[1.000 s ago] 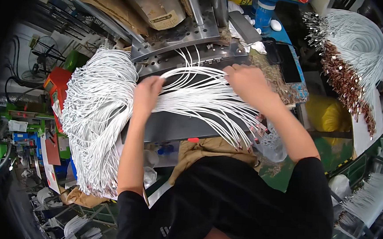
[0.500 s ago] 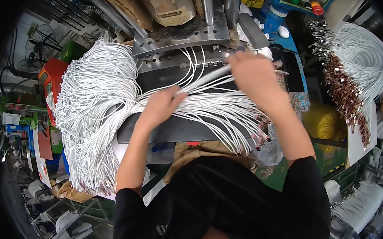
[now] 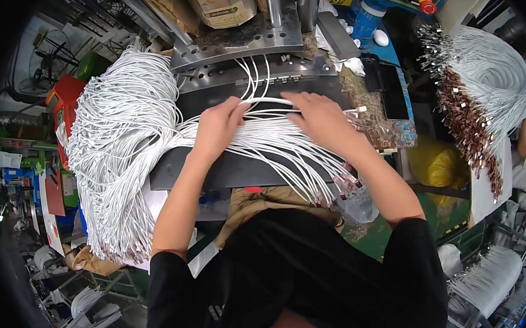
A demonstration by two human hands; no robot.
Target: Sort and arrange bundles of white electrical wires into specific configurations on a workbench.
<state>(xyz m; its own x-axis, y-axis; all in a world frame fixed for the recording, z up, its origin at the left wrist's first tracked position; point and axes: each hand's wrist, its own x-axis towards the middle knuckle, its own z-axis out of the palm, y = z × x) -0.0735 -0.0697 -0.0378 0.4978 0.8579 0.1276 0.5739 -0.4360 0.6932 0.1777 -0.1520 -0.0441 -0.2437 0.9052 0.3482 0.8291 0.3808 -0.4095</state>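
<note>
Black cloth makes up the person's shirt (image 3: pixel 304 270) at the lower edge, and just beyond it lies a khaki cloth (image 3: pixel 251 207). Past that, a dark work plate (image 3: pixel 198 175) carries a spread of white cables (image 3: pixel 265 133), running crosswise from left to right and fanning out at their tipped ends, near a clear plastic bag (image 3: pixel 360 208). The left hand (image 3: pixel 218 127) is closed on some of these cables, thumb and fingers together at the upper side of the spread. The right hand (image 3: pixel 322 118) lies over the same strands farther along, fingers bent; whether it grips them I cannot tell, as its palm side is hidden. On the left, a thick heap of white cables (image 3: pixel 118 135) hangs in loops beside the plate, with a red box (image 3: pixel 64 104) behind it.

Farther off, a perforated steel plate (image 3: pixel 237 49) sits under upright metal posts (image 3: pixel 272 9), and a few thin white strands rise toward it. Right of the posts are a blue container (image 3: pixel 367 20) and a black flat slab (image 3: pixel 397 94). Well apart at the right hangs a coiled bundle (image 3: pixel 492 73) with brownish ends.
</note>
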